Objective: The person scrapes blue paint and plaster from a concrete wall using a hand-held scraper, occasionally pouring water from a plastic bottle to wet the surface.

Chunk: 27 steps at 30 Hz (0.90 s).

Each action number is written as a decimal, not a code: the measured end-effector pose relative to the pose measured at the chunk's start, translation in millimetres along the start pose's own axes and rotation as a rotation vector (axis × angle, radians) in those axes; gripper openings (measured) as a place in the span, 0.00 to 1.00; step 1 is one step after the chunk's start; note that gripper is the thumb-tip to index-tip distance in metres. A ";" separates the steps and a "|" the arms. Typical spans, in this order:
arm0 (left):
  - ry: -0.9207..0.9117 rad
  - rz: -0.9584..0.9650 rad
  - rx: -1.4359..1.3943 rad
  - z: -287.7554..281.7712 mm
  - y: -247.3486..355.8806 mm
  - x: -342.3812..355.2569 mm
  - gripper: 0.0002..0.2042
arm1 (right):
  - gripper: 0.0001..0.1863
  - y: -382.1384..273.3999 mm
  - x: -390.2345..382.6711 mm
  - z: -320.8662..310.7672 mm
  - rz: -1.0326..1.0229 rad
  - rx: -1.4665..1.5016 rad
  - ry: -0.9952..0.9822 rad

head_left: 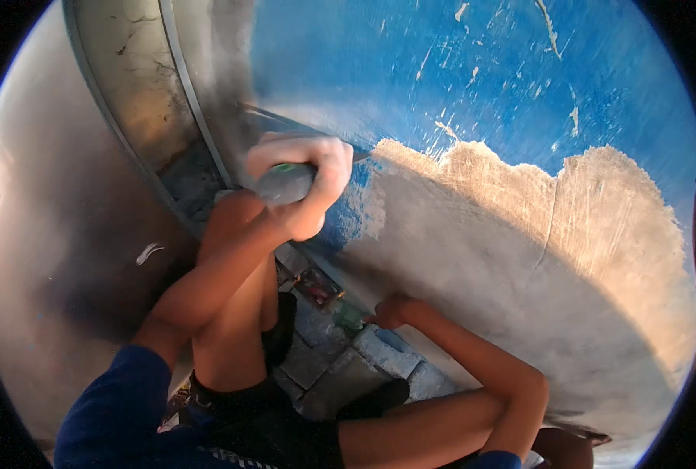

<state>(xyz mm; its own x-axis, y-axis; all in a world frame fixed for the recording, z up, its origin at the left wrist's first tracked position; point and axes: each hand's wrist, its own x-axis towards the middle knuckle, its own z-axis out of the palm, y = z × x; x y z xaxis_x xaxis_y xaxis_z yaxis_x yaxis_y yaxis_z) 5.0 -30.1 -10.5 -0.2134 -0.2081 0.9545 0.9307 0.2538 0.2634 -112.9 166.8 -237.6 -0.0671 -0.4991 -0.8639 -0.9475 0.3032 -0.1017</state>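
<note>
One left hand [326,173] of mine clenches a grey rounded tool [285,186] pointing lengthwise frame-right, where ragged-edged blue paint [488,78] borders open grey wall [473,250], my right hand's [392,310] grip unclear.

Bare left hand [331,173] raised in a curled grip, bare right hand [393,310] held lower.
The dark-blue-sleeved left arm [207,289] slants up and rightward, fingers wrapped round, the hand slightly blurred; the bare right forearm [473,352] runs up and leftward from a sharply bent elbow [529,389], its finger pose too dim to read.
</note>
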 end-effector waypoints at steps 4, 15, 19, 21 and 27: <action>-0.084 -0.030 0.091 -7.8 9.9 5.3 0.13 | 0.39 1.6 3.4 0.6 -0.035 0.006 0.085; -0.083 -0.020 0.238 -10.2 -7.2 -4.7 0.14 | 0.38 1.7 6.7 -0.5 -0.020 -0.016 0.000; -0.014 0.048 -0.024 0.6 7.0 4.1 0.13 | 0.39 6.0 6.3 7.8 -0.058 -0.015 0.123; -0.085 0.027 0.129 -9.4 1.7 1.8 0.16 | 0.39 3.4 6.3 1.4 -0.055 0.019 0.063; -0.062 -0.025 0.019 -5.0 0.9 1.1 0.11 | 0.39 11.1 3.9 13.3 -0.041 0.013 0.260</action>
<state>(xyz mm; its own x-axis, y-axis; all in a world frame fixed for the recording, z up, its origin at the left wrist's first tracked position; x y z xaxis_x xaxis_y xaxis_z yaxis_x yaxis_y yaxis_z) 7.1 -34.8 -9.9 -0.2550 -0.1556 0.9544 0.9193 0.2671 0.2891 -119.6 179.1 -248.6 -0.1087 -0.7027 -0.7031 -0.9469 0.2884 -0.1419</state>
